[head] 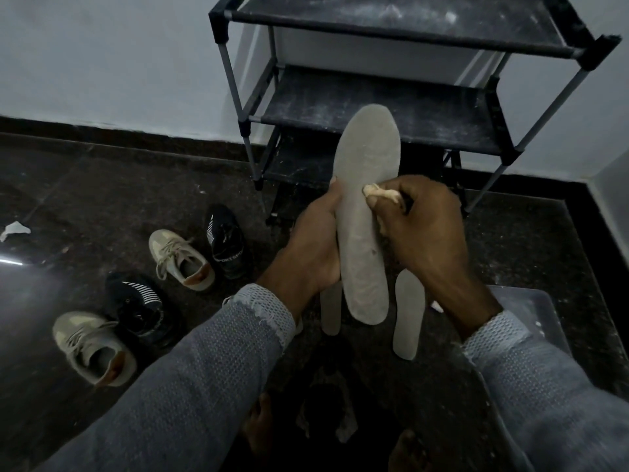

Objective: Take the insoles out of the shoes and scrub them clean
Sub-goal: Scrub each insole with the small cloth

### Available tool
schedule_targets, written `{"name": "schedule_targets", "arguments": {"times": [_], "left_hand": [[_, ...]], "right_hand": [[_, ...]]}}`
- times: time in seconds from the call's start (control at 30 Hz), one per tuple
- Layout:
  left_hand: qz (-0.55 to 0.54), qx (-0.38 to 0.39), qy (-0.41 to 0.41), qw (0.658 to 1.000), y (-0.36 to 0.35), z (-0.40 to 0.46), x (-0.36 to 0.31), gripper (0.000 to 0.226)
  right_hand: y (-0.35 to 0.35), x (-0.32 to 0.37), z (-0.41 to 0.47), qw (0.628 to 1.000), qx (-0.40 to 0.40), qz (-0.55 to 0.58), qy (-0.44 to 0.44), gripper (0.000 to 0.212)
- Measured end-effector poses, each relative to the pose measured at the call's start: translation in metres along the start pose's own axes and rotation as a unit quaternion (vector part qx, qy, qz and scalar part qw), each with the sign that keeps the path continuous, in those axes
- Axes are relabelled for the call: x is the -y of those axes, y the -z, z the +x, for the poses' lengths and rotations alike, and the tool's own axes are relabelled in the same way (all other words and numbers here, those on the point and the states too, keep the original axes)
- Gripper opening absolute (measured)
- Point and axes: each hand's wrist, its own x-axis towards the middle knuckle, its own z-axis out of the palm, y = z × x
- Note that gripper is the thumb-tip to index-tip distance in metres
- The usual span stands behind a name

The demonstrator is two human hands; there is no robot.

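A long grey insole point(366, 212) stands upright in mid-air, gripped along its left edge by my left hand point(315, 243). My right hand point(425, 229) is closed around a pale crumpled cloth point(383, 194) and presses it against the insole's right side. Two more grey insoles lie on the dark floor below, one on the right point(409, 316) and one on the left point(331, 311) partly hidden behind the held insole. Two beige sneakers point(180, 258) point(93, 347) and two black sneakers point(226, 240) point(141, 306) sit on the floor to the left.
A black metal shoe rack point(391, 97) with dusty shelves stands against the white wall just beyond the insole. A translucent plastic lid or box point(531, 315) lies at the right under my forearm. A scrap of white paper point(13, 229) lies far left. My bare feet show at the bottom.
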Motion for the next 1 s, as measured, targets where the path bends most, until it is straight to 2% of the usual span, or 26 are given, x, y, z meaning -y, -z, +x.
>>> {"name": "schedule_targets", "arguments": {"times": [0.1, 0.17, 0.23, 0.4, 0.5, 0.6, 0.67, 0.77, 0.83, 0.93, 1.0], "left_hand": [[0.001, -0.011, -0.003, 1.0, 0.002, 0.0, -0.003, 0.056], [0.004, -0.017, -0.009, 1.0, 0.005, 0.0, -0.005, 0.057], [0.002, -0.015, -0.008, 1.0, 0.004, -0.002, -0.006, 0.057], [-0.009, 0.01, -0.015, 1.0, 0.002, -0.002, -0.004, 0.054], [-0.005, 0.002, -0.014, 1.0, 0.006, 0.0, -0.005, 0.056], [-0.005, -0.014, -0.016, 1.0, 0.01, 0.004, -0.007, 0.059], [-0.007, -0.013, -0.015, 1.0, 0.01, 0.003, -0.007, 0.058], [-0.021, 0.002, -0.009, 1.0, 0.007, 0.002, -0.006, 0.054], [-0.023, 0.004, -0.012, 1.0, 0.007, 0.002, -0.005, 0.052], [-0.023, 0.001, -0.026, 0.999, 0.009, 0.003, -0.007, 0.055], [-0.021, -0.006, -0.032, 0.999, 0.011, 0.004, -0.008, 0.057]], "right_hand": [[-0.008, 0.017, -0.009, 0.997, 0.075, 0.026, 0.017, 0.007], [-0.013, 0.025, -0.013, 0.991, 0.117, 0.043, 0.041, 0.008], [-0.012, 0.025, -0.011, 0.992, 0.113, 0.039, 0.041, 0.007], [0.004, 0.006, 0.0, 1.0, 0.013, 0.001, 0.011, 0.02], [0.0, 0.011, -0.003, 0.997, 0.072, 0.04, -0.012, 0.011], [-0.009, 0.023, -0.01, 0.987, 0.154, 0.05, 0.022, 0.006], [-0.008, 0.023, -0.009, 0.989, 0.142, 0.038, 0.024, 0.01], [0.002, 0.012, -0.001, 0.998, 0.059, 0.023, -0.013, 0.016], [0.005, 0.007, 0.0, 0.999, 0.035, 0.026, -0.031, 0.015], [-0.002, 0.014, -0.006, 0.993, 0.092, 0.059, -0.037, 0.01], [-0.009, 0.021, -0.011, 0.988, 0.142, 0.051, 0.001, 0.009]]}}
